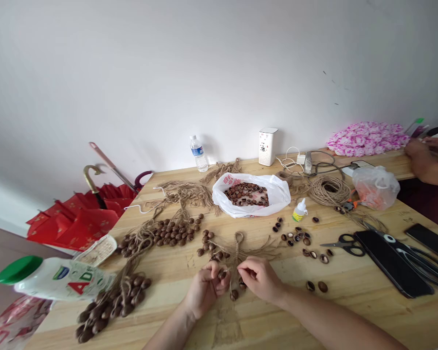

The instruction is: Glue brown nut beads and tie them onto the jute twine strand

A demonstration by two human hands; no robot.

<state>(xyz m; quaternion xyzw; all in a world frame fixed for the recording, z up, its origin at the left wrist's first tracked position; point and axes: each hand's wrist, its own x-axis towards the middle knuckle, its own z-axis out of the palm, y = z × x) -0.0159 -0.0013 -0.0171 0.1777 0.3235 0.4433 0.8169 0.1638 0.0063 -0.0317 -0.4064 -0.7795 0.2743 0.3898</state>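
My left hand [204, 288] is curled, pinching a brown nut shell and a strand of jute twine. My right hand [260, 278] is also closed, pinching the twine close beside it. Between them lies a jute tassel [238, 248] with a loop at its top and several brown nut shells strung on its strands. A white plastic bag [277, 192] full of nut shells sits behind it. Loose shells [295, 237] lie to the right on the wooden table [350, 311].
Finished shell-and-twine bunches [168, 232] lie at left, with a white green-capped bottle [51, 278] at the table's corner. Glue bottle [299, 210], twine coil [328, 190], scissors [345, 244], dark phones [390, 260] at right. Another person's arm [427, 163] rests far right. Red umbrellas [76, 218] lean beyond the table.
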